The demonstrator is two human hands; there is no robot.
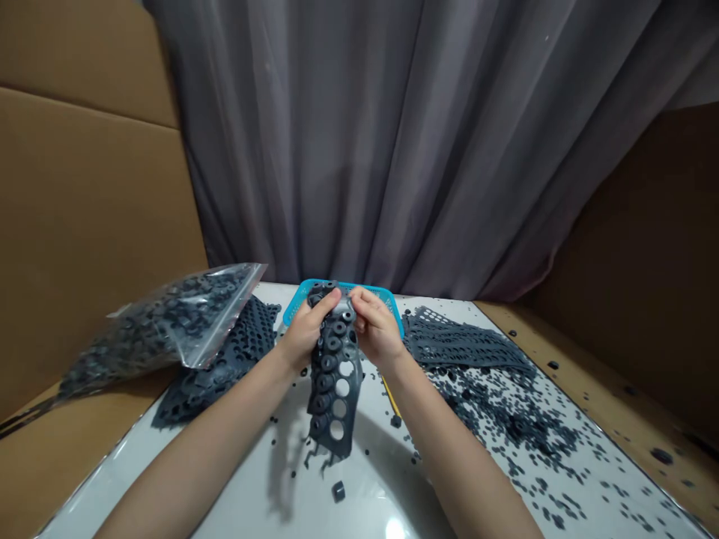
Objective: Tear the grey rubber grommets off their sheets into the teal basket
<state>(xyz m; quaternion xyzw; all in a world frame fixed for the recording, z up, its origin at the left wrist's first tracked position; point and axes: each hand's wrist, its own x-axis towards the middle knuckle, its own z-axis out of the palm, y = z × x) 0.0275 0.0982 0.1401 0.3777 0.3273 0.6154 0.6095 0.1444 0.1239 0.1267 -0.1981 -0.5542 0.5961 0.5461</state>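
A dark rubber sheet [343, 408] with rows of round rings and several punched-out holes hangs between my hands above the white table. My left hand [311, 323] is closed on its upper left side, thumb on top. At the upper right edge, the fingers of my right hand [377, 322] are pinched together against the sheet; whether a small piece sits between them is hidden. The lower end of the sheet is ragged, with thin strands dangling. On the table below lies a small black piece [338, 491].
Behind my hands stands a blue basket [297, 298]. A clear zip bag [162, 322] full of black rings leans at left, over stacked perforated sheets [247, 337]. At right lie punched-out sheets [466, 344] and scattered black scraps [522, 427]. Cardboard walls [84, 209] flank the table.
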